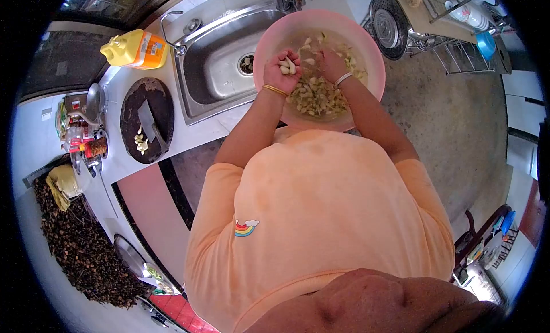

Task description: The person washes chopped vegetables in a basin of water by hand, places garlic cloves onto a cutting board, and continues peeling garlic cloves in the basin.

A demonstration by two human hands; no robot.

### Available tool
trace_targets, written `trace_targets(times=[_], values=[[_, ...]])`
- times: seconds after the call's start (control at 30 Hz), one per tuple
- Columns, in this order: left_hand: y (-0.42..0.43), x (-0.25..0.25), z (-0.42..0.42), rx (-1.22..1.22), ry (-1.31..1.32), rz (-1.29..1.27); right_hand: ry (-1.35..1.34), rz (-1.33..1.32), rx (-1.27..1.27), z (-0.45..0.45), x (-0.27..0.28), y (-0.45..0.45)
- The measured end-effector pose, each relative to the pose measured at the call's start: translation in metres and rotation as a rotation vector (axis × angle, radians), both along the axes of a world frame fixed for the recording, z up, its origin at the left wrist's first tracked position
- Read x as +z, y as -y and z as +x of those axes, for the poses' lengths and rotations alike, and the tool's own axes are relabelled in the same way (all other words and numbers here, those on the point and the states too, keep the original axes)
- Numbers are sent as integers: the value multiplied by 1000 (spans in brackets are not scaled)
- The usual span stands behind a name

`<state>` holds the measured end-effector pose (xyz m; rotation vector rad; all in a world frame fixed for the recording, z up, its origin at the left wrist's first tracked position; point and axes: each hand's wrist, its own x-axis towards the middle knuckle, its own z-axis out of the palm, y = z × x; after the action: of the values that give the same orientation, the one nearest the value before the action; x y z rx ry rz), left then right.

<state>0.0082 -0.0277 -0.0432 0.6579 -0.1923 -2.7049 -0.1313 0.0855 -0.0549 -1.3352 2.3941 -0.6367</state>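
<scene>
A wide pink basin [375, 75] holds cloudy water with many garlic cloves [318, 98] and loose skins in it. Over its left side, my left hand [279, 78] is palm up, its fingers curled around several pale peeled garlic cloves [287, 66]. My right hand [333, 67] reaches down into the water near the middle of the basin. Its fingertips are hidden, so what they touch does not show. Pale cloves float close to it.
Left of the basin is a steel sink [215, 64]. A round dark chopping board [130, 112] carries a cleaver [148, 121] and a few cloves [140, 143]. A yellow jug [137, 49] stands behind it. Bottles and jars [83, 135] crowd the far left; a rack [458, 55] stands right.
</scene>
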Motion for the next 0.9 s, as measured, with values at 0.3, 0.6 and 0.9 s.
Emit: trace_targets(times=[0.3,0.6,0.9], values=[[-4,3,1,7,57,-21,362,-86,-126,3,17,-3],[-5,3,-2,-23,125,-48,-128,177,-57,-12,-16,2],[-12,6,-4,-126,254,-348,977,-578,-74,-13,-14,0]])
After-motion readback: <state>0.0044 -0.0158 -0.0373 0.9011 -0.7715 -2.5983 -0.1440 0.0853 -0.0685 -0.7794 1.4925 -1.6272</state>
